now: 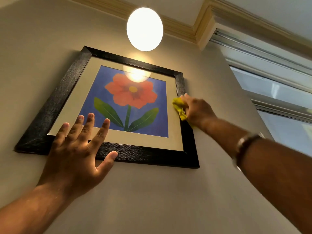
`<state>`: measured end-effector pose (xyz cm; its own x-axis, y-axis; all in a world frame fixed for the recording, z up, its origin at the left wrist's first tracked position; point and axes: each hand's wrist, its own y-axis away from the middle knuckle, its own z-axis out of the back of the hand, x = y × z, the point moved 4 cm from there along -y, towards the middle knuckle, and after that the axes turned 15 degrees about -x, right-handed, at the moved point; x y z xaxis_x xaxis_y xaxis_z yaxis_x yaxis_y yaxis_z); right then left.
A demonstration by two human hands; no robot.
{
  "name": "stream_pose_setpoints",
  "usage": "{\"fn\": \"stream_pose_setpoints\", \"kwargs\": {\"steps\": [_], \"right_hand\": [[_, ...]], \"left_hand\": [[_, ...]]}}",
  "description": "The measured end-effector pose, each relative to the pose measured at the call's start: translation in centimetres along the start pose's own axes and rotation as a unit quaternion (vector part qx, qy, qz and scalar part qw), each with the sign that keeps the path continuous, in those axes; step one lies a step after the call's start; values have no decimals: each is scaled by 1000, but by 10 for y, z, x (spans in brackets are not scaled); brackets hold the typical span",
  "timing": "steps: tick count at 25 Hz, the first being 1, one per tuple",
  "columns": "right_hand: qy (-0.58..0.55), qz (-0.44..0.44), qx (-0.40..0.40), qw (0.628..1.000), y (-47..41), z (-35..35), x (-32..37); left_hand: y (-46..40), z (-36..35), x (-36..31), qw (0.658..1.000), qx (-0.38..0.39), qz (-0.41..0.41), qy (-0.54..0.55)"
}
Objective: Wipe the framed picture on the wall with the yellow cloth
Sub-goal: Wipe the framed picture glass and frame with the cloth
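Observation:
A framed picture [67, 85] hangs high on the beige wall: black frame, cream mat, a red flower with green leaves on blue. My left hand [79, 149] lies flat with fingers spread over the frame's bottom edge and lower left glass, holding nothing. My right hand [196, 109] presses a crumpled yellow cloth [179, 107] against the right side of the frame, about halfway up. A watch sits on my right wrist.
A round lit wall lamp [144, 29] hangs just above the frame, and its glare reflects in the glass. A window [276, 92] with white frames fills the right side. Moulded cornice [185, 29] runs along the ceiling.

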<state>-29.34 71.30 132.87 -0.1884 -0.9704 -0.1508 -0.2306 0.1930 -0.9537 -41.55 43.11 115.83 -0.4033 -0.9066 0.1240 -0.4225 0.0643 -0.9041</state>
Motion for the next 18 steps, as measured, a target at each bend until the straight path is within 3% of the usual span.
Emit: {"fn": "stream_pose_setpoints", "kwargs": {"steps": [4, 8, 11, 15, 18], "right_hand": [[28, -52, 26, 998, -50, -12, 4], [-101, -4, 27, 994, 93, 12, 4], [-125, 28, 51, 991, 182, 34, 12], [-85, 35, 34, 995, 123, 21, 12], [-32, -59, 10, 998, 20, -5, 10]], "left_hand": [[0, 0, 1, 1000, -5, 1, -2], [-1, 0, -1, 1000, 0, 8, -6], [-5, 1, -3, 1000, 10, 3, -5], [2, 2, -2, 1000, 16, 12, -7], [0, 3, -1, 1000, 15, 6, -5]]}}
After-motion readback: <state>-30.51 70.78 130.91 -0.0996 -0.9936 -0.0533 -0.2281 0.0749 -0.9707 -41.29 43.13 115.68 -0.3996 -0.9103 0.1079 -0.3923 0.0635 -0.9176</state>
